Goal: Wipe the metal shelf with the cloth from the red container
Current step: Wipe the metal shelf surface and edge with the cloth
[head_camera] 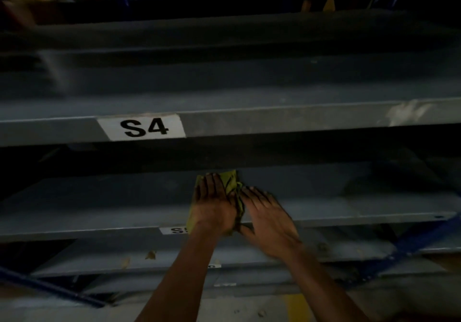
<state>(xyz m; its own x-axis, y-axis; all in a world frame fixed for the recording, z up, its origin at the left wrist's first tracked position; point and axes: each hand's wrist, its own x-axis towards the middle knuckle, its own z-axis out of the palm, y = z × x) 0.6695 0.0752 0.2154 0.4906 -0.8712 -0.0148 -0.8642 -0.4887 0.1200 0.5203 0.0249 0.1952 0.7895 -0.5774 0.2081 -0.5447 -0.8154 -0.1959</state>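
Note:
A yellow-green cloth [230, 183] lies bunched on the grey metal shelf [99, 204] whose front label is partly covered. My left hand [212, 202] presses flat on the cloth, fingers pointing into the shelf. My right hand [268, 218] lies beside it with fingers spread, its fingertips touching the cloth's dark-striped edge [239, 204]. Both forearms reach in from the bottom. The red container is not in view.
Above is a shelf with a white S4 label [143, 127] and a pale smear [406, 112] on its front lip. A lower shelf [99, 259] carries bits of debris [150, 255]. Blue frame braces [424, 236] run at both sides. The scene is dim.

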